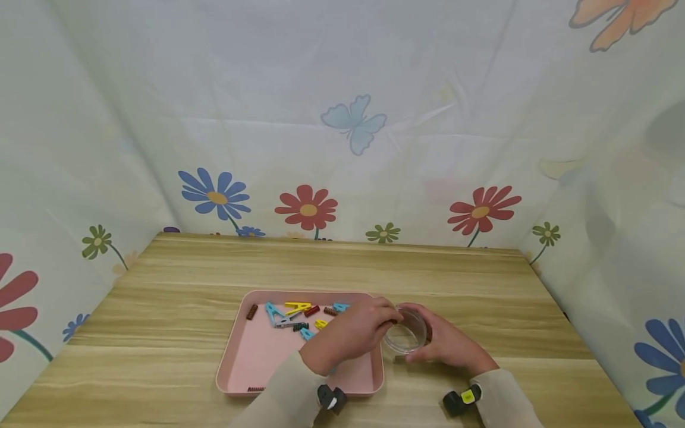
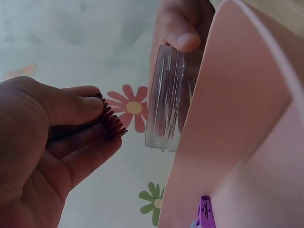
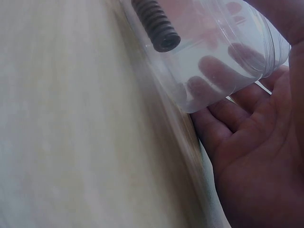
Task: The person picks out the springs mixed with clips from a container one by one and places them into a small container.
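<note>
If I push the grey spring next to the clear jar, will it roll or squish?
The grey spring would probably roll, since it's round like a little tube. It might be hard to squish, because its coils look thick. If it rolled toward the clear jar, the jar's wall would likely stop it.

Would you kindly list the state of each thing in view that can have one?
Clear plastic jar: open, no lid on, held by the right hand.
Dark red spring: pinched in the left hand, outside the jar.
Gray spring: lying on the table beside the jar.
Pink tray: on the table, partly filled.
Clothespins: scattered loose in the tray.
Other springs: loose in the tray.
</note>
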Motion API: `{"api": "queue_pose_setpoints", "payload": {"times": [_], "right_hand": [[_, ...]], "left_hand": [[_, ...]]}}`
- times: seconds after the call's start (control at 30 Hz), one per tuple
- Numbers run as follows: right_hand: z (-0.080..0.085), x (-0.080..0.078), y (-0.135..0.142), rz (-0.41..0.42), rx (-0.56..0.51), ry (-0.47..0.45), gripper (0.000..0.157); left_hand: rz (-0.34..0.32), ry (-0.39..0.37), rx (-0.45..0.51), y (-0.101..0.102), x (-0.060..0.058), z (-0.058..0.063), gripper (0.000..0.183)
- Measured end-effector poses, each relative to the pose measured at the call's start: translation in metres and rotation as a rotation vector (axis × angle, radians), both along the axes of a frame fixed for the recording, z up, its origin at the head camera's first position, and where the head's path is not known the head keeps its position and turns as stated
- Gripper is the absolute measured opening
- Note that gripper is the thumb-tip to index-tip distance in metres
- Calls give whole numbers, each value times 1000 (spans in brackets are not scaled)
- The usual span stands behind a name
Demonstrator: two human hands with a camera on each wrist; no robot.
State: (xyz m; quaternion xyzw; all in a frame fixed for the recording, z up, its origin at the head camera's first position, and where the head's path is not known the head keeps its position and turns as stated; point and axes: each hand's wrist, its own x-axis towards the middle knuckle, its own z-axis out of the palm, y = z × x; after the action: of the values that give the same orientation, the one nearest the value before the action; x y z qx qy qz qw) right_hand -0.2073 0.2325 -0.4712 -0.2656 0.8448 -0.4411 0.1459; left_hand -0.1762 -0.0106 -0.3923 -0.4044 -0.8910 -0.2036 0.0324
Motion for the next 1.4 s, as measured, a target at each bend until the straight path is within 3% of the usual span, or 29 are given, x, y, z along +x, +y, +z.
{"api": "queue_pose_setpoints", "payload": {"times": [0.67, 1.4], "right_hand": [[-1, 2, 0, -22, -3, -41, 88], [-1, 0, 1, -10, -20, -29, 88]], "left_hand": [[-31, -13, -34, 7, 2, -10, 25], [-24, -13, -53, 10, 3, -13, 23]]}}
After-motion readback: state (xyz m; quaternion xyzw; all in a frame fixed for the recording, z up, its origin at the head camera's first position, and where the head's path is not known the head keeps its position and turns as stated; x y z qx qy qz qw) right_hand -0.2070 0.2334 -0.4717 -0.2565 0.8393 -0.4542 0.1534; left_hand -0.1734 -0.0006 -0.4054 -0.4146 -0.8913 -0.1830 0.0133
